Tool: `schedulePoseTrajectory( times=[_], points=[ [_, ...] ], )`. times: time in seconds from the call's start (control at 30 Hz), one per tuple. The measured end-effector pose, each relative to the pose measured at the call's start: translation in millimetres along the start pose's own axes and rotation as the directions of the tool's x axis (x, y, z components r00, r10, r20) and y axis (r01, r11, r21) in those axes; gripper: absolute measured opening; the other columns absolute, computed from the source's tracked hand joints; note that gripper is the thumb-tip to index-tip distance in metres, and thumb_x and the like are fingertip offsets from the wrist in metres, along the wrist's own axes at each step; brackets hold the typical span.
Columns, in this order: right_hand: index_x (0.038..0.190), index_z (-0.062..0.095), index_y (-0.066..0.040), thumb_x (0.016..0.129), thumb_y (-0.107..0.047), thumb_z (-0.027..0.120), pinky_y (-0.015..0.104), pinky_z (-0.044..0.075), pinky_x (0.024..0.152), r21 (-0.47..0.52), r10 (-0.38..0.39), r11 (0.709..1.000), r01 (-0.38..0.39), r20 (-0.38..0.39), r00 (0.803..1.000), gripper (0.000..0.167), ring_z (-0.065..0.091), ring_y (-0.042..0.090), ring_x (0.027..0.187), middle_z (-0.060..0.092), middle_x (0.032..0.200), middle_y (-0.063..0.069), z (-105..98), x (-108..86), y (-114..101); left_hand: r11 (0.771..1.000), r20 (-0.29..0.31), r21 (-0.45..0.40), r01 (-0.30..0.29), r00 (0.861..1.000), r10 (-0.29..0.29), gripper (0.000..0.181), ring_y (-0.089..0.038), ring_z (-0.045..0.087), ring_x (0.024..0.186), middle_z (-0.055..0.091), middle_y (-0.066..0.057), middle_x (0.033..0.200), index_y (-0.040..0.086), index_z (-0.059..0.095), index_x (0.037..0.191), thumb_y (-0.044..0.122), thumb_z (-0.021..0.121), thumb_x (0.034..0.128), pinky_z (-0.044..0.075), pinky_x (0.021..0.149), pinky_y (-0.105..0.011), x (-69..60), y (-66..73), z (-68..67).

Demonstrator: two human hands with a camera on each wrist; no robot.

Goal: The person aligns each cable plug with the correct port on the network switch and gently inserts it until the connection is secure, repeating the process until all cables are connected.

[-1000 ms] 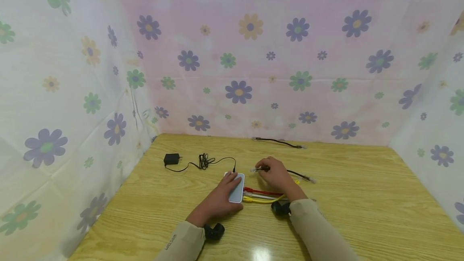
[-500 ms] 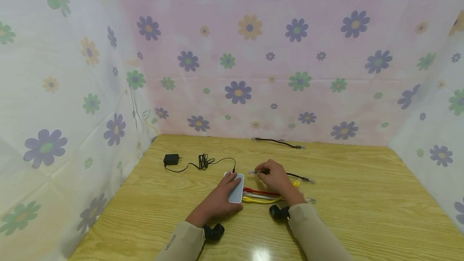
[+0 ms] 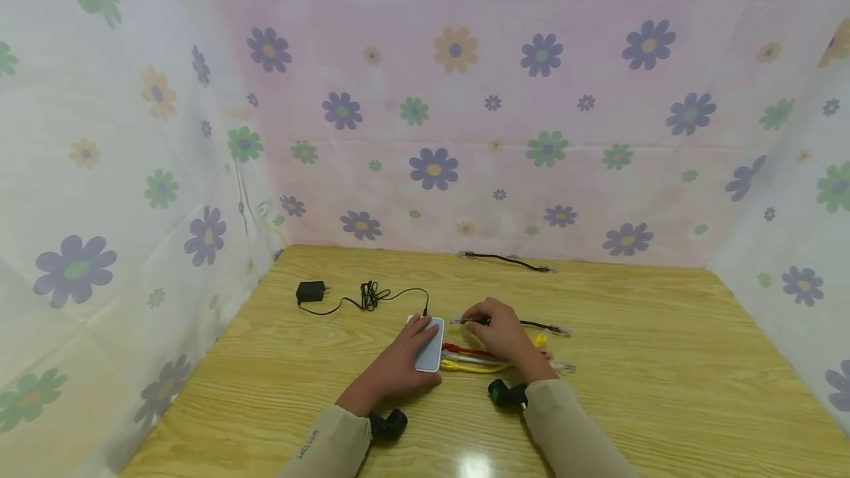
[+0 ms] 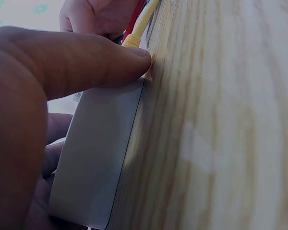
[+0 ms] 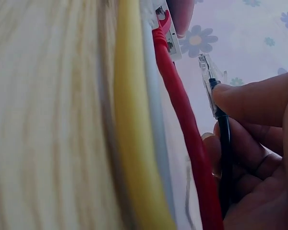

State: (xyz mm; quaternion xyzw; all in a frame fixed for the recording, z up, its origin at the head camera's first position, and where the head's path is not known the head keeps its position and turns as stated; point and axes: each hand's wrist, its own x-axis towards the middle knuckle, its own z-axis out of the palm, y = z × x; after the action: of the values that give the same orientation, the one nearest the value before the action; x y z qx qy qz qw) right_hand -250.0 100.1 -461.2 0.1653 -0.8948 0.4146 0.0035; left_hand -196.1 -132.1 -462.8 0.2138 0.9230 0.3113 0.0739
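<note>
A small white network switch (image 3: 432, 345) lies on the wooden table. My left hand (image 3: 392, 371) grips it, fingers spread over its top and thumb (image 4: 105, 64) across its near side. Red (image 3: 473, 351), white (image 3: 478, 361) and yellow (image 3: 479, 369) network cables run from its right side. To the right, my right hand (image 3: 508, 332) pinches a short black network cable (image 5: 224, 143) just behind its clear plug (image 5: 205, 72). In the right wrist view this plug points toward the ports, apart from them, beside the red cable's plug. The black cable's other end trails to the right.
A black power adapter (image 3: 311, 291) sits at the back left, its bundled cord (image 3: 370, 296) leading to the switch's far end. Another short black network cable (image 3: 508, 260) lies near the back edge, by the flowered cloth wall (image 3: 478, 168).
My right hand has moved a little left and nearer to me, bringing the black cable's plug closer to the switch. The left hand stays on the switch.
</note>
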Motion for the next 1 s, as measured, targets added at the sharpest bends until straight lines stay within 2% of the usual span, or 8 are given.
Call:
schedulePoseTrajectory(
  times=[0.13,0.4,1.0],
  points=[
    [0.101,0.072,-0.023,0.092,-0.019,0.066,0.034,0.049,0.078,-0.002,0.009,1.0,-0.009,0.016,1.0,0.012,0.057,0.01,0.082,0.059,0.091,-0.005,-1.3,-1.2,-1.9,1.0,0.004,0.006,0.0,1.0,0.0,0.085,-0.028,0.007,0.152,0.018,-0.004,0.163,0.019,0.03,0.154,0.039,0.072,0.0818,0.04,0.102,-0.05,0.8,-0.9,0.1],
    [0.1,0.072,-0.02,0.092,-0.017,0.066,0.034,0.05,0.078,0.002,-0.039,0.999,0.039,0.037,0.999,0.011,0.058,0.01,0.083,0.06,0.091,-0.005,-3.4,-2.4,-3.7,1.0,0.007,0.006,0.02,1.0,-0.02,0.086,-0.026,0.006,0.152,0.017,-0.001,0.163,0.022,0.03,0.154,0.039,0.072,0.0813,0.039,0.103,-0.05,1.2,-0.3,0.1],
    [0.099,0.072,-0.018,0.092,-0.018,0.066,0.035,0.051,0.078,0.009,-0.081,0.997,0.08,0.072,0.994,0.009,0.059,0.011,0.084,0.06,0.091,-0.004,-3.5,-4.3,-9.8,1.0,0.012,0.0,0.016,1.0,-0.016,0.084,-0.03,0.008,0.152,0.019,-0.004,0.163,0.018,0.031,0.153,0.036,0.072,0.082,0.039,0.103,-0.051,2.2,5.3,-3.7]
  ],
)
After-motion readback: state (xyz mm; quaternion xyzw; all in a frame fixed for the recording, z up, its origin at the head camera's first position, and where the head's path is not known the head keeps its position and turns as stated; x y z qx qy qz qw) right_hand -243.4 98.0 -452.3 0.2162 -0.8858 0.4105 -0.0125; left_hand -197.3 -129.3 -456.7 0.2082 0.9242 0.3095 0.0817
